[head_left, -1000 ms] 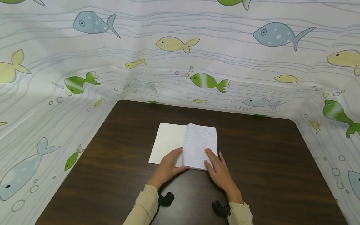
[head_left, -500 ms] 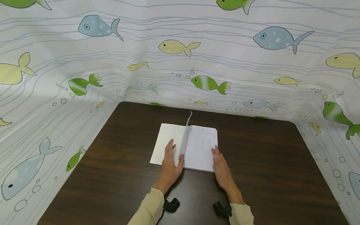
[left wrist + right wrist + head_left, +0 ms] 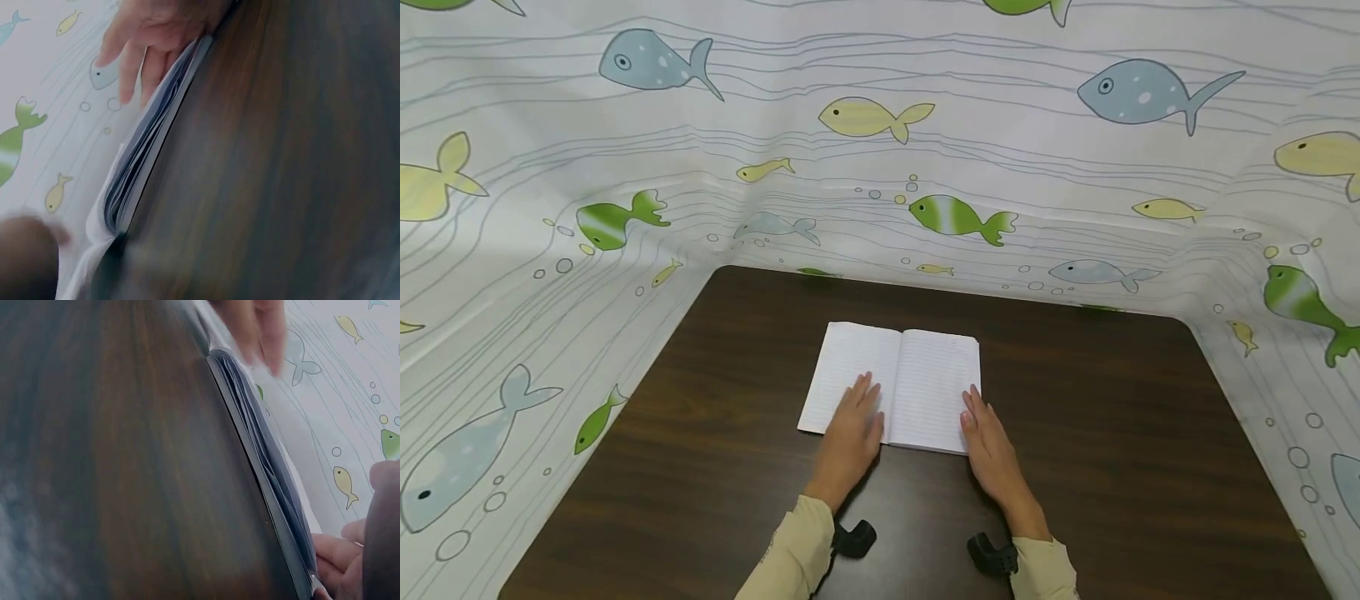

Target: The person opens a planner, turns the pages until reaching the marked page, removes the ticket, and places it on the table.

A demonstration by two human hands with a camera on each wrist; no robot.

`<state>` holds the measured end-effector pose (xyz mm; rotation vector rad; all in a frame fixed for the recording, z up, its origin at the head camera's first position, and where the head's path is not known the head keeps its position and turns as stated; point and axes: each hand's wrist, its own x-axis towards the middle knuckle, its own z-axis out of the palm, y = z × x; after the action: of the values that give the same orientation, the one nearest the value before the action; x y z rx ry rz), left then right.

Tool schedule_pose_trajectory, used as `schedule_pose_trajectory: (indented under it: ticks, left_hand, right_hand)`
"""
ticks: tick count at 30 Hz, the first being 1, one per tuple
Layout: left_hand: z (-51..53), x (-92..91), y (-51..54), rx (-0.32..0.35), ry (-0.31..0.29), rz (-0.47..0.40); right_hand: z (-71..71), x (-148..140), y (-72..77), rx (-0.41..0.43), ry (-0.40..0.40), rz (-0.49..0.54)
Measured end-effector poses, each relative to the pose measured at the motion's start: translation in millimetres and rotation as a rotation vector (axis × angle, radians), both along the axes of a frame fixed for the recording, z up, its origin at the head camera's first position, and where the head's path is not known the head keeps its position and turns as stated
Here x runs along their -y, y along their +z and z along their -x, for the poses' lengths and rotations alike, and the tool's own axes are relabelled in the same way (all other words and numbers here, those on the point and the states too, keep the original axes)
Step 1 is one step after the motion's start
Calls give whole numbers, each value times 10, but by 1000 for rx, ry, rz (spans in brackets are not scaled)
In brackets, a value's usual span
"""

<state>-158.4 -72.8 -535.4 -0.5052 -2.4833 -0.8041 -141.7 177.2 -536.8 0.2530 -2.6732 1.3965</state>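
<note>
An open notebook (image 3: 934,387) with lined pages on both sides lies flat on the dark table. My left hand (image 3: 848,442) rests on the lower part of its left page, fingers extended. At the right page's outer edge is my right hand (image 3: 996,454), fingers nearly straight and touching the margin. The left wrist view shows the notebook's page edges (image 3: 147,153) side-on, with the right hand (image 3: 159,31) at the far end. In the right wrist view the page stack (image 3: 262,450) runs between the blurred left hand (image 3: 259,331) and the right hand (image 3: 340,562).
The dark wooden table (image 3: 1120,450) surrounds the notebook. A white curtain (image 3: 1030,158) printed with fish stands along its back and both sides. Black wrist devices sit below the left hand (image 3: 855,540) and the right hand (image 3: 992,556).
A page has turned over from the right to the left, so lined paper now covers the blank left side. The left hand moved left with it and lies flatter; the right hand shifted to the outer edge.
</note>
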Motion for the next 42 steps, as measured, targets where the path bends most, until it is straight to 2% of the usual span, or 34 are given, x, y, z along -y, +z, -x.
schedule_pose_trajectory:
  ticks: [2,4,6,9,17,21,26,30,36,42]
  left_hand:
    - [-19,-26,-11,91,-122,11]
    - [-42,-45,-9,157,-204,74]
    - [-61,-58,-4,198,-249,153]
    - [-72,-67,6,234,-278,235]
    - [-75,-60,23,245,-285,220]
    - [-83,-43,22,254,-299,183]
    - [-88,-8,22,260,-314,90]
    - [-73,11,9,286,-294,23]
    - [-39,27,12,363,-262,-74]
    - [-8,10,17,370,-259,-139]
  right_hand:
    - [-11,1,3,-34,-9,27]
    - [-21,-2,3,-71,-31,55]
    - [-28,-7,5,-105,-54,77]
    - [-26,-17,6,-115,-74,54]
    - [-38,-37,28,-29,-56,-112]
    - [-57,-32,21,-29,-37,-175]
    - [-53,-21,7,-66,-7,-191]
    - [-38,-7,9,-98,26,-191]
    - [-12,4,6,-162,72,-205]
    - [1,-5,-13,-172,82,-183]
